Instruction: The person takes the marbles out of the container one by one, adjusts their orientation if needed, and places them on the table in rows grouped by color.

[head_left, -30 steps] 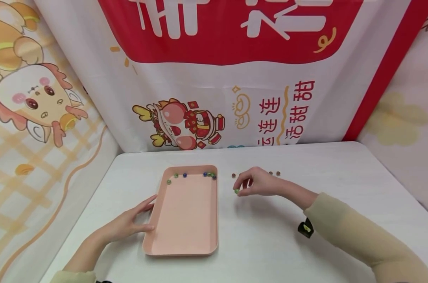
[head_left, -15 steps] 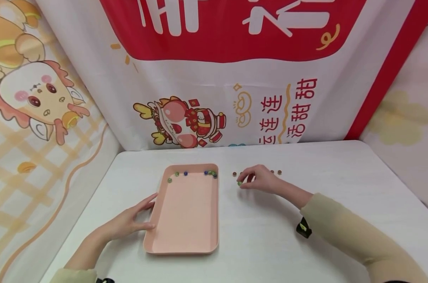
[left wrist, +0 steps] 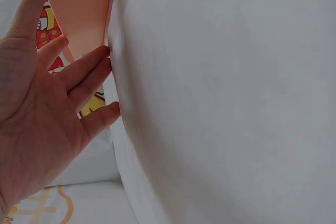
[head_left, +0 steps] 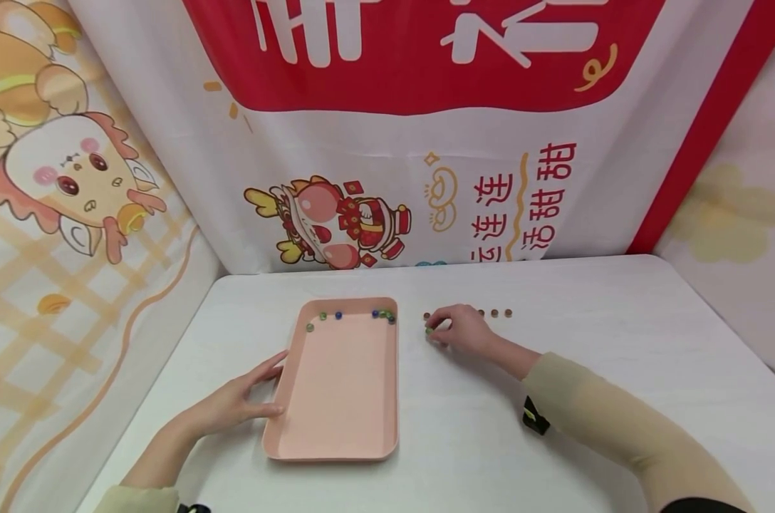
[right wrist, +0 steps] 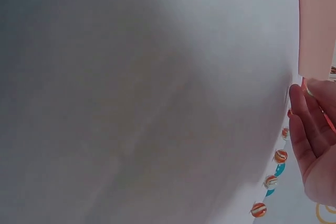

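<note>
Marble (head_left: 429,331), green, sitting pinched in right hand (head_left: 463,332), just right of tray (head_left: 336,413); left hand (head_left: 227,407), fingers extended, touching tray's left side. Work seemingly running partway: green and blue marbles (head_left: 339,315) lying along tray's far end, orange marbles (head_left: 494,313) sitting outside, right of tray. Cloth (head_left: 375,146) behind tray reading "连连", "甜甜".

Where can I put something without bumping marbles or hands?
The table is bare between the tray and the right sleeve, and also to the right of that sleeve. The tray's middle and near end are bare too. It's crowded at the tray's far end, with green and blue marbles, by the brownish marbles near the right hand, and where the left hand touches the tray.
</note>
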A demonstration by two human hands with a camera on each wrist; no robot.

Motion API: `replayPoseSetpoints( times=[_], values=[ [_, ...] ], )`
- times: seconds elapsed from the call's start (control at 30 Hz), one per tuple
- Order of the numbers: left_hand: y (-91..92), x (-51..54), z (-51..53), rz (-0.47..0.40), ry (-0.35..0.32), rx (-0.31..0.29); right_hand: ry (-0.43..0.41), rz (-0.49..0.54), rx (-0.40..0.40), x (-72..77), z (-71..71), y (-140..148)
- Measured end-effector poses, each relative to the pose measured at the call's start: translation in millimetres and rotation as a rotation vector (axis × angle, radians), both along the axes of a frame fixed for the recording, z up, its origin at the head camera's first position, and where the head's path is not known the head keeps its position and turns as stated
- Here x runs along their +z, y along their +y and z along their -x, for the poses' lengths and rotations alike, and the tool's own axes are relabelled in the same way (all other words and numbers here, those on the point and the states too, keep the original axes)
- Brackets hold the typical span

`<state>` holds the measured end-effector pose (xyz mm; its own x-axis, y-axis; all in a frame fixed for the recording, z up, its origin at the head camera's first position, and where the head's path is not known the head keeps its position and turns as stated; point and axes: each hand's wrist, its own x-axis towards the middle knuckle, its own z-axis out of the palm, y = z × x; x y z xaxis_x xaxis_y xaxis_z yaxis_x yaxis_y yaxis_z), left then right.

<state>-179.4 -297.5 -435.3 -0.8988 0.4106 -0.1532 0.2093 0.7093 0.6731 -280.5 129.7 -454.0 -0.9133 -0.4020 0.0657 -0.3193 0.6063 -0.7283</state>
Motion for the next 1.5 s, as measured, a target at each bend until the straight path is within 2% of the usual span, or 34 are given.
replayPoseSetpoints(
  times=[0.23, 0.37, 0.73, 0.87, 1.0, 1.17, 1.3, 1.5],
  values=[
    [0.3, -1.0, 1.1, 0.005, -0.008, 0.011, -0.005, -0.047, -0.058, -3.4, 5.1, -5],
    [-0.2, -0.4, 0.9, 0.0, -0.013, 0.014, 0.021, -0.095, -0.072, -4.9, 7.8, -6],
    [-3.0, -2.1, -1.4, -0.005, -0.012, 0.023, 0.076, -0.175, -0.046, -7.9, 10.3, -10],
    [-3.6, -3.2, -2.5, -0.008, -0.006, 0.018, 0.061, -0.175, -0.065, -3.3, 9.1, -10],
    [-3.2, -1.5, -2.8, -0.001, -0.005, 0.022, 0.071, -0.16, -0.062, 11.8, 12.2, -9],
    [-2.8, -0.2, -2.0, 0.004, -0.008, 0.027, 0.092, -0.177, 0.039, 40.4, 24.6, -17],
    [-2.2, -1.1, -0.7, 0.002, -0.015, 0.025, 0.103, -0.251, 0.156, 59.5, 34.7, -31],
    [0.8, -1.1, 1.3, -0.006, -0.008, 0.019, 0.159, -0.364, 0.281, 70.4, 48.9, -55]
  ],
)
